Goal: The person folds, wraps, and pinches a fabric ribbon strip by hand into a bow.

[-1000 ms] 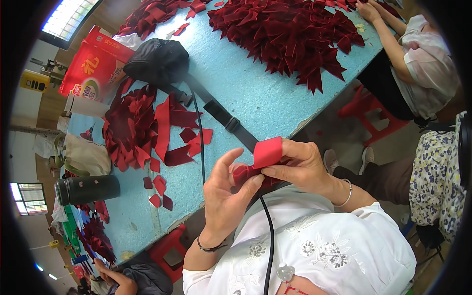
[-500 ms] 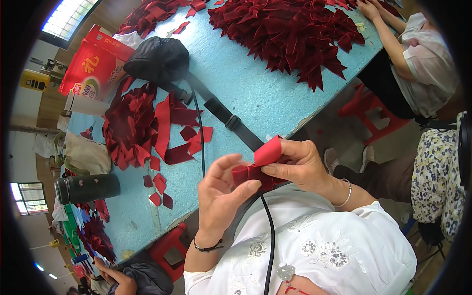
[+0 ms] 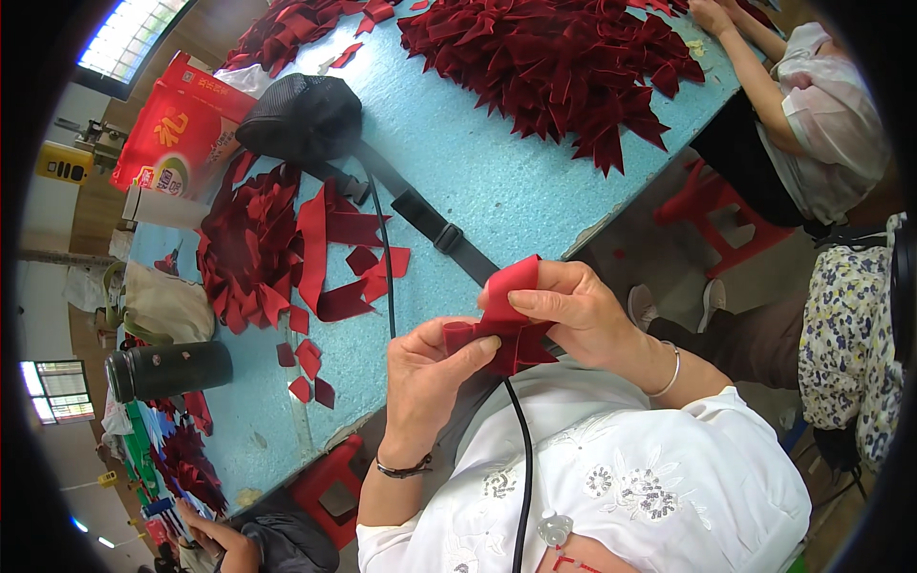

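Between my hands, just off the table's near edge, is a dark red velvet ribbon bow (image 3: 511,336) with looped folds and pointed tails. My left hand (image 3: 425,368) pinches its left side, thumb across the front of the folds. With thumb and fingers, my right hand (image 3: 583,310) grips the brighter red strip that stands up as a loop at the bow's top. My fingertips behind the ribbon are hidden. Left of my hands, a pile of red ribbon pieces (image 3: 250,253) lies on the table, with longer strips (image 3: 320,258) and small cut scraps beside it.
The blue table (image 3: 458,158) carries a heap of finished-looking bows (image 3: 554,72), a black bag with strap (image 3: 301,119), a red package (image 3: 177,124) and a dark bottle (image 3: 172,370). A black cable (image 3: 522,458) hangs before me. Co-workers sit right and lower left; red stools (image 3: 721,220) stand nearby.
My left fingers, loose and raised before, have closed onto the bow's left side. My right hand has lifted the bright loop more upright, and the bow's pointed tails show more.
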`<state>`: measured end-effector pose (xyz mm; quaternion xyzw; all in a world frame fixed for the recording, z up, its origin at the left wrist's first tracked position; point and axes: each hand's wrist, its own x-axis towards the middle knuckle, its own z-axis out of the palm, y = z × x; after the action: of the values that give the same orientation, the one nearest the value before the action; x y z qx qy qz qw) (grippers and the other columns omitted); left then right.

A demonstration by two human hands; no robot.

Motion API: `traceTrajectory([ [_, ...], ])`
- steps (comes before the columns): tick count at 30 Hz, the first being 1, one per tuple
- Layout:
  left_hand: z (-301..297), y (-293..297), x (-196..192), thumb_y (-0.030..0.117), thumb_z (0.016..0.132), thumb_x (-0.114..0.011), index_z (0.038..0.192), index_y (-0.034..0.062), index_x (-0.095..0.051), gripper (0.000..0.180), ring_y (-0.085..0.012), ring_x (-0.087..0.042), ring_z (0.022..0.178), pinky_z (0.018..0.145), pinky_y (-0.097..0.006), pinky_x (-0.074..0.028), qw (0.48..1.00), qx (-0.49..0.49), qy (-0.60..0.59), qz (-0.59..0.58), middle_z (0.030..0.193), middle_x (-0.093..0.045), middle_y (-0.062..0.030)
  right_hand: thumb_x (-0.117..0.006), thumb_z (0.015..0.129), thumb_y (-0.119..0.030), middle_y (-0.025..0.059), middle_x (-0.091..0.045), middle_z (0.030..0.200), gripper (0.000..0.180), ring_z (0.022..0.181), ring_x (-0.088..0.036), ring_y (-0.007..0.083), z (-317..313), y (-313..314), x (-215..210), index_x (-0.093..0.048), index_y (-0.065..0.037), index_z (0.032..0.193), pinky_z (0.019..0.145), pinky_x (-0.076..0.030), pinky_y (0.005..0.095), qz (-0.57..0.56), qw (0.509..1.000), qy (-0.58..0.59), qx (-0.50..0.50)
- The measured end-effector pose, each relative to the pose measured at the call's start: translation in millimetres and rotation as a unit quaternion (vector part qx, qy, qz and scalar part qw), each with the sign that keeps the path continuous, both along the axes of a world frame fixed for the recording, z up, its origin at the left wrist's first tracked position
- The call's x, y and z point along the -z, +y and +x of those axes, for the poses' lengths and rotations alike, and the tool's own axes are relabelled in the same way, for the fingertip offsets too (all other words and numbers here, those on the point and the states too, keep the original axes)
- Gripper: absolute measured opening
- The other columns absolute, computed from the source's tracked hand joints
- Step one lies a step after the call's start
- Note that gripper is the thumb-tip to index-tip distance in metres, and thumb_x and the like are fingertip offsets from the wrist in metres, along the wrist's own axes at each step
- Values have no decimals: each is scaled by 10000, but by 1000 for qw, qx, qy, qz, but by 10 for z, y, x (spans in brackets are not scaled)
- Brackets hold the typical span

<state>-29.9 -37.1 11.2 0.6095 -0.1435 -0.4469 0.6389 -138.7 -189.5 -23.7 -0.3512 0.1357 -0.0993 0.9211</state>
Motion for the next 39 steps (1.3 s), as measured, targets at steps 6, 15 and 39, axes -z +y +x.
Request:
traceTrajectory([
  [6, 28, -60, 80, -26, 786, -682, 927, -45, -652, 145, -87, -620, 740, 683, -204, -498, 999, -12, -47, 6, 853, -679, -75, -659, 843, -56, 79, -680, 944, 214, 860, -630, 116, 80, -66, -207, -649, 14, 1046, 790, -513, 243, -147, 986, -46, 63],
  [15, 155, -107, 147, 68, 867, -634, 979, -53, -622, 165, -101, -631, 724, 654, -214, -509, 993, -35, 7, -114, 848, -681, -96, -701, 790, -38, 187, -611, 1063, 260, 938, -621, 271, 28, 317, -600, -630, 40, 1028, 742, -523, 337, -497, 836, -233, -5],
  [39, 149, 1, 67, 42, 847, -651, 964, -35, -628, 142, -87, -614, 730, 646, -201, -486, 982, -92, -22, -164, 871, -673, -74, -692, 823, -75, 39, -652, 832, 138, 747, -577, 65, 69, 131, -247, -640, 1, 925, 664, -464, 223, -421, 896, -28, 136],
])
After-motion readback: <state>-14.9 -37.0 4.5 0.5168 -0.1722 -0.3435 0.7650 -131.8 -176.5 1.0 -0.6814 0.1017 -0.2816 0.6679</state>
